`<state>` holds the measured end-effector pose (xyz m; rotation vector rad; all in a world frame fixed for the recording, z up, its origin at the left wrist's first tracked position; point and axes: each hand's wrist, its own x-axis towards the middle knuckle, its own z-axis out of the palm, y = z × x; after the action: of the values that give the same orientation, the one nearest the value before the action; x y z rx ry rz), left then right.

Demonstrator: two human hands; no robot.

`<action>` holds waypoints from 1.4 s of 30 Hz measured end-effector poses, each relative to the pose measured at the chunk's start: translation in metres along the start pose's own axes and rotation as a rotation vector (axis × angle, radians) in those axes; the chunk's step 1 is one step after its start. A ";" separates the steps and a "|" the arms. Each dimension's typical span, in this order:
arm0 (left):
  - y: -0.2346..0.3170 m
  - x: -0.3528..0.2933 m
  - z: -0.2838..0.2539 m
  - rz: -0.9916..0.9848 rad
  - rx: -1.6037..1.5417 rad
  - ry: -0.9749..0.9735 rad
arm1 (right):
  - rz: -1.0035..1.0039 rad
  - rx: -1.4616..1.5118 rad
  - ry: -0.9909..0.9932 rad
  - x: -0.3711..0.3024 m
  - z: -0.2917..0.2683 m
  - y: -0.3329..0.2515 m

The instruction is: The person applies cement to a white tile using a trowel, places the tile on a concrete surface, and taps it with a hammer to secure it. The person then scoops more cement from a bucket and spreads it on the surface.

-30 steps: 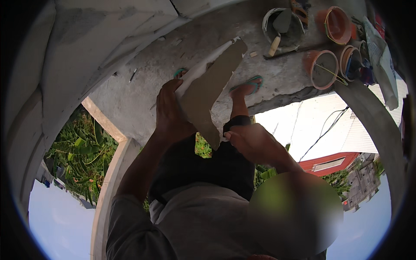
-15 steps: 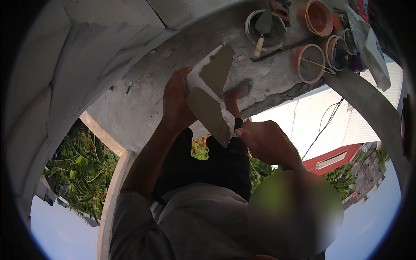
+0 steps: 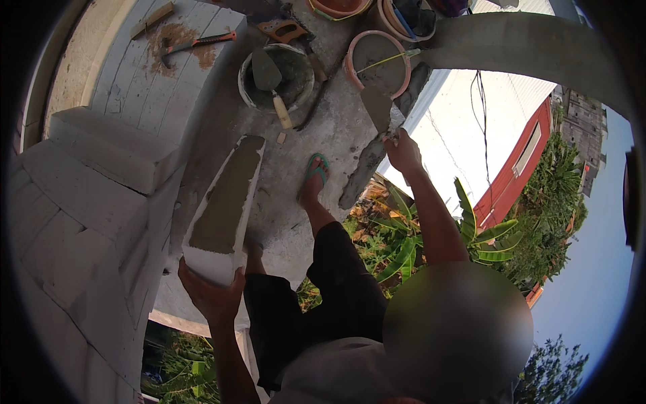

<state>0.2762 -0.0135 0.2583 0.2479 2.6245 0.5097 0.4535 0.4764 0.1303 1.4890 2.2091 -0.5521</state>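
My left hand (image 3: pixel 214 291) grips the near end of a long white block (image 3: pixel 214 264), fingers on one side and thumb on the other. Grey mortar (image 3: pixel 227 202) lies spread along the block's upper face. In my right hand (image 3: pixel 405 155) is a trowel (image 3: pixel 378 109), its blade reaching to the near rim of an orange bucket (image 3: pixel 348 73) of grey mortar. The trowel's handle is mostly hidden in my fingers. A second trowel (image 3: pixel 267 73), with a pale wooden handle, rests across a dark mortar-smeared bucket (image 3: pixel 311 87).
A claw hammer (image 3: pixel 202 42) and a wood piece (image 3: pixel 153 19) lie on the white block surface at left. A handsaw (image 3: pixel 282 31) is behind the dark bucket. More buckets (image 3: pixel 397 23) stand beyond. The concrete floor (image 3: pixel 286 175) has a broken edge at right, with plants below.
My right hand has moved away from the block, carrying the trowel out to the orange bucket. My left hand has lowered the block to the left, and the view has shifted.
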 end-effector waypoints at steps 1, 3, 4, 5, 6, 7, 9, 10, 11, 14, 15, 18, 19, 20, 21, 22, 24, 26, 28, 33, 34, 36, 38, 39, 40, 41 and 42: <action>0.001 0.001 0.003 -0.017 0.025 -0.012 | 0.056 -0.010 0.010 0.030 0.000 0.012; 0.004 0.003 0.003 -0.067 0.068 -0.012 | 0.098 -0.068 0.009 0.088 -0.002 0.010; 0.008 0.004 0.003 -0.091 0.074 -0.013 | 0.072 -0.088 0.048 0.119 0.001 0.014; 0.010 0.005 0.006 -0.116 0.081 -0.016 | 0.048 -0.110 0.086 0.149 0.006 0.020; 0.006 0.005 0.008 -0.103 0.072 -0.006 | 0.056 -0.138 0.079 0.173 0.008 0.018; 0.009 0.004 0.011 -0.116 0.074 -0.006 | 0.063 -0.167 0.071 0.195 0.009 0.013; 0.019 0.006 0.015 -0.137 0.063 -0.014 | 0.074 -0.231 0.066 0.236 0.012 0.021; 0.026 0.007 0.019 -0.183 0.067 -0.026 | 0.078 -0.265 0.064 0.249 0.014 0.027; 0.029 0.004 0.021 -0.183 0.070 -0.007 | 0.032 -0.277 0.037 0.254 0.019 0.024; 0.032 -0.009 0.029 -0.200 0.102 0.026 | -0.052 -0.262 -0.029 0.267 0.041 0.011; 0.034 -0.011 0.032 -0.198 0.104 0.032 | -0.044 -0.226 -0.044 0.272 0.050 0.009; 0.043 -0.012 0.042 -0.148 0.146 0.031 | -0.089 -0.068 -0.039 0.302 0.062 0.050; 0.045 -0.011 0.044 -0.110 0.188 0.028 | -0.117 -0.005 -0.025 0.312 0.061 0.066; 0.048 -0.014 0.044 -0.084 0.244 0.034 | -0.067 0.150 -0.133 0.314 0.061 0.064; 0.050 -0.017 0.047 -0.111 0.218 0.048 | -0.014 0.303 -0.241 0.315 0.059 0.064; 0.053 -0.019 0.051 -0.136 0.190 0.062 | 0.043 0.454 -0.349 0.314 0.059 0.065; 0.066 -0.020 0.056 -0.186 0.143 0.072 | 0.108 0.617 -0.412 0.307 0.058 0.061; 0.082 -0.019 0.055 -0.246 0.112 0.073 | 0.153 0.781 -0.463 0.301 0.061 0.065; 0.085 -0.019 0.057 -0.271 0.064 0.065 | 0.172 0.947 -0.507 0.298 0.068 0.071; 0.084 -0.028 0.063 -0.363 0.100 0.072 | 0.190 0.792 -0.146 0.277 0.108 0.105; 0.078 -0.031 0.066 -0.325 0.125 0.069 | 0.248 0.649 -0.075 0.282 0.112 0.117; 0.065 -0.041 0.065 -0.278 0.142 0.072 | 0.258 0.530 -0.049 0.289 0.108 0.117; 0.053 -0.049 0.062 -0.254 0.108 0.066 | 0.249 0.548 -0.025 0.287 0.101 0.117; 0.049 -0.052 0.061 -0.229 0.122 0.063 | 0.235 0.626 -0.016 0.281 0.098 0.116; 0.044 -0.056 0.061 -0.204 0.132 0.057 | 0.221 0.702 -0.003 0.273 0.094 0.117; 0.040 -0.057 0.062 -0.172 0.134 0.054 | 0.236 0.659 0.020 0.267 0.089 0.125; 0.035 -0.057 0.066 -0.161 0.049 0.074 | 0.250 0.617 0.047 0.261 0.084 0.135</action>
<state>0.3606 0.0242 0.2398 0.0327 2.7024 0.4070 0.5006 0.6782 -0.0945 2.0542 1.9261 -1.1945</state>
